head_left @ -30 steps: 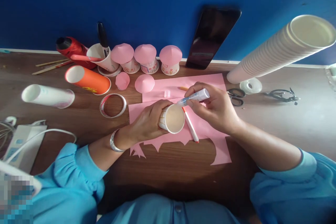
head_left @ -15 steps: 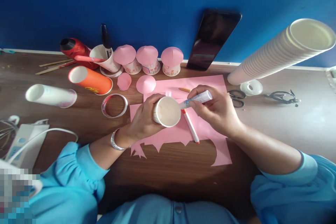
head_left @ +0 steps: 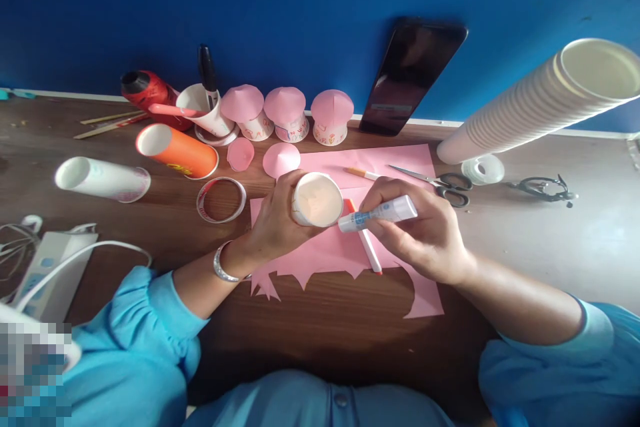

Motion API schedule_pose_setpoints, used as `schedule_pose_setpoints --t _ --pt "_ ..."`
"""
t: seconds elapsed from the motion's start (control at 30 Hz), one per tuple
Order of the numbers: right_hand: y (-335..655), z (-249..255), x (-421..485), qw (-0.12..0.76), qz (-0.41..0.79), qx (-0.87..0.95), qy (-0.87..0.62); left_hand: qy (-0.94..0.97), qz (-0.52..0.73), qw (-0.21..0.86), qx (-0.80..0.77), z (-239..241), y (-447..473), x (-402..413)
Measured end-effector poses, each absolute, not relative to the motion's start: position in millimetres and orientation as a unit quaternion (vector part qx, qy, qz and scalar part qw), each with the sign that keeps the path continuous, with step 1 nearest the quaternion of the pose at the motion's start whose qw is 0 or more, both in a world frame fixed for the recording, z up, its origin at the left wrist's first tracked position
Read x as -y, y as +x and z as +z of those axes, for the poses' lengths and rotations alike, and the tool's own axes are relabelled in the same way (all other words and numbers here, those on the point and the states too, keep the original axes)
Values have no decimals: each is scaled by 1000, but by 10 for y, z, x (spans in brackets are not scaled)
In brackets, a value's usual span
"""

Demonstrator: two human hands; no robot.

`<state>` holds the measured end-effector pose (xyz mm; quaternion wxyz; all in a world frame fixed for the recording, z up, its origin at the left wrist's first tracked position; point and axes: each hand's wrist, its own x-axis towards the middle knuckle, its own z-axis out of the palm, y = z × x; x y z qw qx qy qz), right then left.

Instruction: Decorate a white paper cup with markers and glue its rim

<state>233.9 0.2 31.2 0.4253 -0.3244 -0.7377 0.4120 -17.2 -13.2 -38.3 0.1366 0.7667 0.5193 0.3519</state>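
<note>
My left hand [head_left: 277,217] is wrapped round a white paper cup [head_left: 319,200], its round end facing up toward me. My right hand [head_left: 417,230] pinches a white and blue glue stick [head_left: 380,212], whose left end is close to the cup's rim; whether they touch I cannot tell. Under both hands lies pink paper [head_left: 320,257] with cut-out edges. On it rest a white and red marker [head_left: 369,247] and an orange and white marker [head_left: 361,173], partly hidden by my right hand. A pink paper cone [head_left: 281,160] lies beyond my left hand.
Decorated cups with pink cone tops [head_left: 333,117] line the wall. A leaning phone [head_left: 413,77], a tall cup stack [head_left: 540,103], scissors [head_left: 453,188] and tape [head_left: 483,169] are right. An orange cup [head_left: 180,152] and power strip [head_left: 57,273] are left.
The glue stick has moved slightly right and down, tilting more level. The cup has risen a little and tipped in my left hand. The scissors' blades now show more beyond my right hand.
</note>
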Motion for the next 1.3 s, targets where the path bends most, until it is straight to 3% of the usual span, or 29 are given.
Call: schedule_pose_setpoints --t 0.27,0.8,1.0,1.3 --pt "2267 272 67 448 386 760 -271 765 368 190 -493 -370 -142 174" --pt "2311 276 31 402 268 826 -290 766 361 154 -509 -364 -133 180" --pt "2259 311 72 433 304 804 -273 780 359 168 -484 -362 -123 192" --pt "2245 339 92 398 344 812 -253 782 339 210 -480 -385 -128 197"
